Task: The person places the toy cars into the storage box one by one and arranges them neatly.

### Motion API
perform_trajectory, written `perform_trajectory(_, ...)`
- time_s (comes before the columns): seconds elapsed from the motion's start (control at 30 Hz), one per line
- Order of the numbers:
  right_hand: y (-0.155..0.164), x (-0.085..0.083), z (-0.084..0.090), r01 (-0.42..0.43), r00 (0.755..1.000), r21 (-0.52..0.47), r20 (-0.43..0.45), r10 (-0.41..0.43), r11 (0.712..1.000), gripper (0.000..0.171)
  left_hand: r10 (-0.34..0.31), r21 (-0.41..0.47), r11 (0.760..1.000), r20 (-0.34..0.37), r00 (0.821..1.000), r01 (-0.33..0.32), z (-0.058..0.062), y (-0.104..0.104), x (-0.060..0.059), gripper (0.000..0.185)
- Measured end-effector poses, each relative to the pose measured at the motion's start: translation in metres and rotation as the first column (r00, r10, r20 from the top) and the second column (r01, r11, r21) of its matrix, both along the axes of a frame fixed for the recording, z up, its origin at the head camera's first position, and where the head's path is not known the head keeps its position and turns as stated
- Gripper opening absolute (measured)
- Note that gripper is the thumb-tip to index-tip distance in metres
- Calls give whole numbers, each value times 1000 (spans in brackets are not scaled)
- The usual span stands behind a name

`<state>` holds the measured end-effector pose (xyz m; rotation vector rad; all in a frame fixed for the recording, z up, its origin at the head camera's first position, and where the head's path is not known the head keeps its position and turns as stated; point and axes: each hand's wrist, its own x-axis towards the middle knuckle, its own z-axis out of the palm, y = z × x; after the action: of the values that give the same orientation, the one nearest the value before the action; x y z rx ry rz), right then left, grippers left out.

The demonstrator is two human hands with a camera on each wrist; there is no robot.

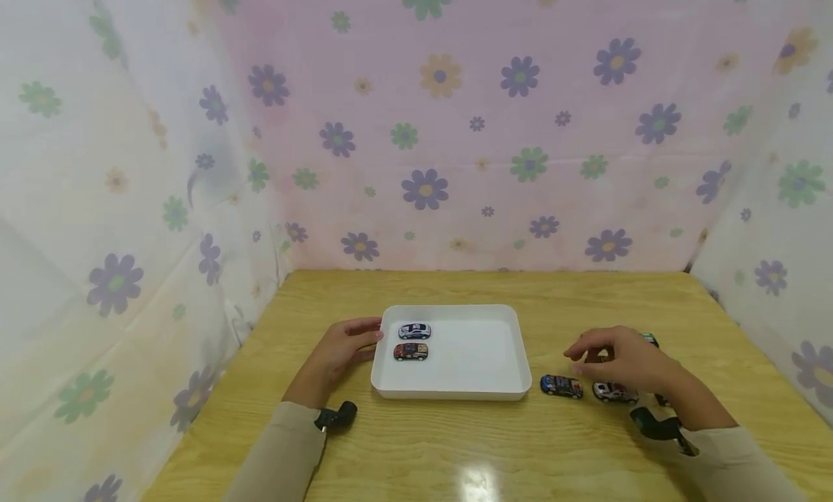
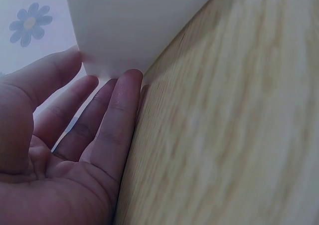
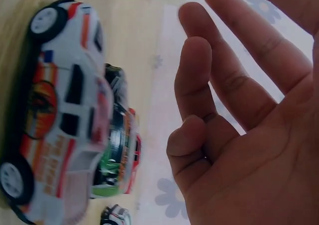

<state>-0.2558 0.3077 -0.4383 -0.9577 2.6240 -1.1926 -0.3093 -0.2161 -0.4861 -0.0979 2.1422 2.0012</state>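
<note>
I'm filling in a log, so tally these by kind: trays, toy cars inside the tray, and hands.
Trays: 1 (white tray)
Toy cars inside the tray: 2 (white-and-dark car, red-and-tan car)
Hands: 2 (left hand, right hand)
Total: 5

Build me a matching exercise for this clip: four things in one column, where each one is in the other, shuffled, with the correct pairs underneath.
Things
1. Left hand
2. White-and-dark car
3. Right hand
4. Reddish-brown car

Places
A. Right of the white tray, near the blue-and-black car
B. In the tray, the nearer of its two cars in the head view
C. Touching the outside of the tray at its left end
D. In the tray, the farther of its two cars in the head view

Pairs: 1-C, 2-D, 3-A, 4-B
</note>
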Motion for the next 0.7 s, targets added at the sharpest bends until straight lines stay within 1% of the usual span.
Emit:
perform_trajectory(0.07,0,-2,-3,-35,999,-16,20,35,999,23,8,3,1000,-3,1000,-8,-1,1,0,47)
perform_trajectory(0.13,-1,-3,-5,-49,998,-17,45,50,999,26,10,1,1000,-5,1000,-10,-1,1,0,47)
perform_trajectory(0.27,-4,-3,-7,-37,996,-3,82,37,999,29,4,-1,1000,-2,1000,-4,-2,2,0,47)
perform_trajectory(0.5,-5,-2,-7,1,998,95,64,-7,995,32,-18,4,1000,-11,1000,18,-1,0,0,49)
perform_trajectory(0.57,-5,-1,-7,-2,999,114,52,-4,993,32,-18,5,1000,-10,1000,18,-2,0,0,49)
perform_trajectory(0.7,-6,-3,-9,-31,999,118,31,27,993,29,-18,-4,1000,-6,1000,18,-2,0,0,49)
